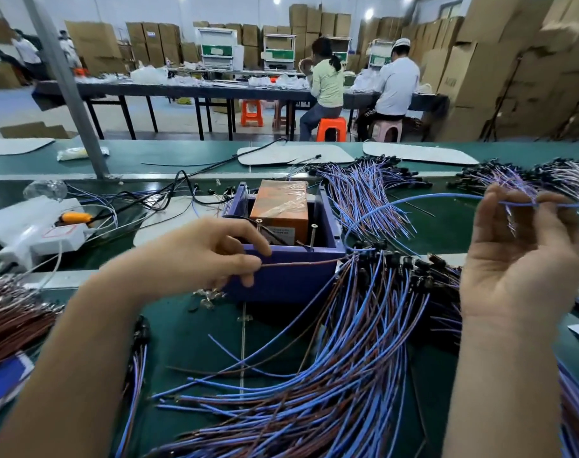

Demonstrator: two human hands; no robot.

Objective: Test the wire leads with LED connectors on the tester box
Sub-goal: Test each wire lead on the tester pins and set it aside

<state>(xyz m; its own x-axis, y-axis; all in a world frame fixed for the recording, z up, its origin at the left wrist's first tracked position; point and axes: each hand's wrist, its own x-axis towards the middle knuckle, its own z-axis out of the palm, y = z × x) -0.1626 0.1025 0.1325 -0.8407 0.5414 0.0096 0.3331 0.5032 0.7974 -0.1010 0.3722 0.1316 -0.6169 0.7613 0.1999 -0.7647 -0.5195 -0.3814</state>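
A purple open-topped tester box (288, 276) sits at the middle of the green bench, with an orange battery block (279, 206) inside it. My left hand (208, 252) pinches the end of a brown wire (301, 263) stretched across the box's front rim. My right hand (519, 259) is raised at the right and pinches a blue wire (413, 199) that arcs back down to a black LED connector (367, 246) beside the box. A big fan of blue and brown leads (331, 375) with black connectors lies in front of the box.
More lead bundles lie behind the box (364, 190), at far right (545, 173) and at the left edge (10, 312). A white device with an orange part (47, 226) and black cables sit left of the box. People work at a table behind.
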